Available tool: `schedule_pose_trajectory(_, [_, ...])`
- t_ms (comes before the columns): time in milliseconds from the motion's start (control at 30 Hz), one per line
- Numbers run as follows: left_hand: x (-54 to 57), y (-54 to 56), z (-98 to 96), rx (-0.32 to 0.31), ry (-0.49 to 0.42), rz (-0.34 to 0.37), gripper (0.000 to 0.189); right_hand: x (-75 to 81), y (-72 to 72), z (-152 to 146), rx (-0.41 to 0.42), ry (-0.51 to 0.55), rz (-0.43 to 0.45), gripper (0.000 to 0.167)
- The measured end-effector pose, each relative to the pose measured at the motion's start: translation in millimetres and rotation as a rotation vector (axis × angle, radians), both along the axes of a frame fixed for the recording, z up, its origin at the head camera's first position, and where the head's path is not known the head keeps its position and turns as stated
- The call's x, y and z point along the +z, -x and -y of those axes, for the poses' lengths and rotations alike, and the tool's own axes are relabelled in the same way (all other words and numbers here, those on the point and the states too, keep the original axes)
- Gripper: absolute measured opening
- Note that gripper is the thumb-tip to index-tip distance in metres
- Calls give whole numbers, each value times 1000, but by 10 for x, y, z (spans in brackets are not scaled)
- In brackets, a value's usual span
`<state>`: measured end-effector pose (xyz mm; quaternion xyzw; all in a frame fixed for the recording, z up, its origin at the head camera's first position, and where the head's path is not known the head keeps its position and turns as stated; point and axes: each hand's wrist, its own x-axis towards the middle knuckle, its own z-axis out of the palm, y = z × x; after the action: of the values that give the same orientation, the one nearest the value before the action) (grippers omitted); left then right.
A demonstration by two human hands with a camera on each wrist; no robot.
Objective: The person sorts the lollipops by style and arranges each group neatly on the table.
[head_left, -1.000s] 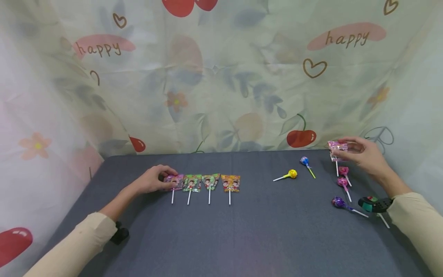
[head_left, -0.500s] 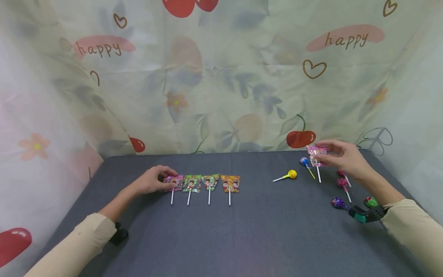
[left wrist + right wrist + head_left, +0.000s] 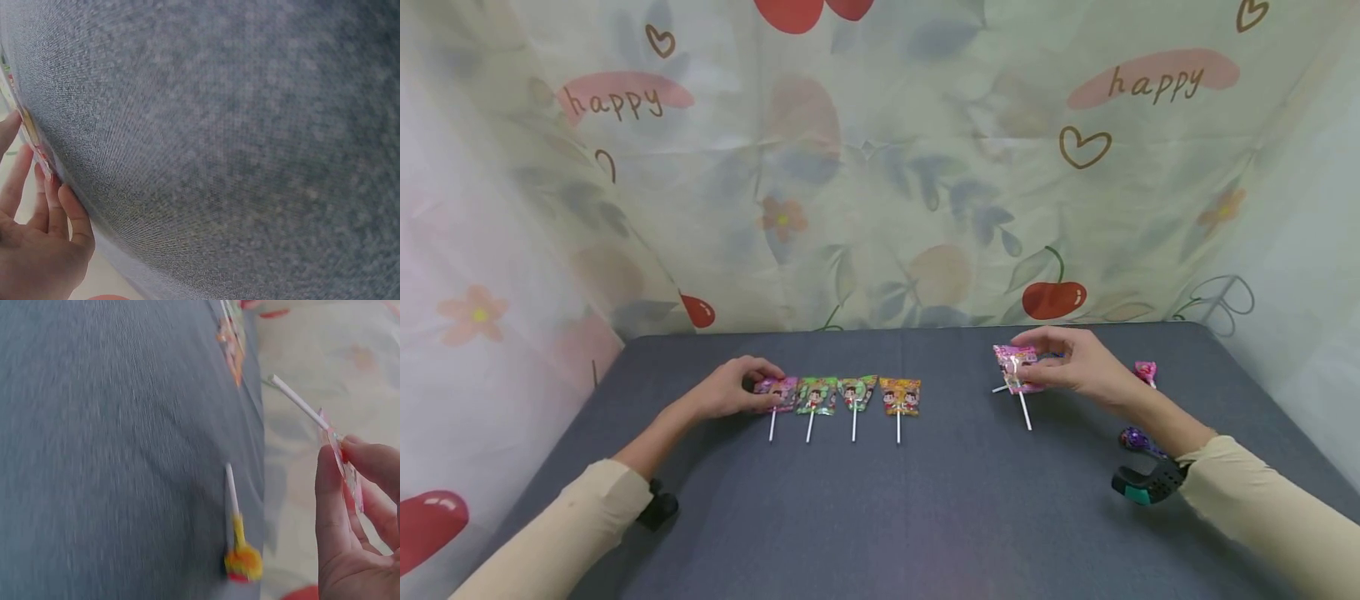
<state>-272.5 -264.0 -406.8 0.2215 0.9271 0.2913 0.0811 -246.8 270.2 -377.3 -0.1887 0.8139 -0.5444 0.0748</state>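
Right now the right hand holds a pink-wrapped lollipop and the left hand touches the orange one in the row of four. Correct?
Not quite: the left hand touches the leftmost pink lollipop, not the orange lollipop, as the head view shows. The right hand does hold a pink-wrapped lollipop.

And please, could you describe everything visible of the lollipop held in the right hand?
The pink lollipop has a shiny, plastic-looking wrapper with a printed design, its details unclear. A slim white stick projects from it, slanting downward in the head view. The right hand pinches and partly covers the wrapper, holding the lollipop clear of the dark table.
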Motion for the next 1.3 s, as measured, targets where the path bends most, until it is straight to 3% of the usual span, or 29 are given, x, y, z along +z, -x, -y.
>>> schedule_pose_trajectory(467, [-3,1,-4,10,5,3,43,-156,17,580,38,-59,55,43])
schedule_pose_trajectory(933, [0,4,-9,13,7,8,43,-283,79,886,33,-96,139,39])
schedule_pose_trajectory(1300, [2,8,-5,19,7,14,44,-360,136,922,49,-143,65,36])
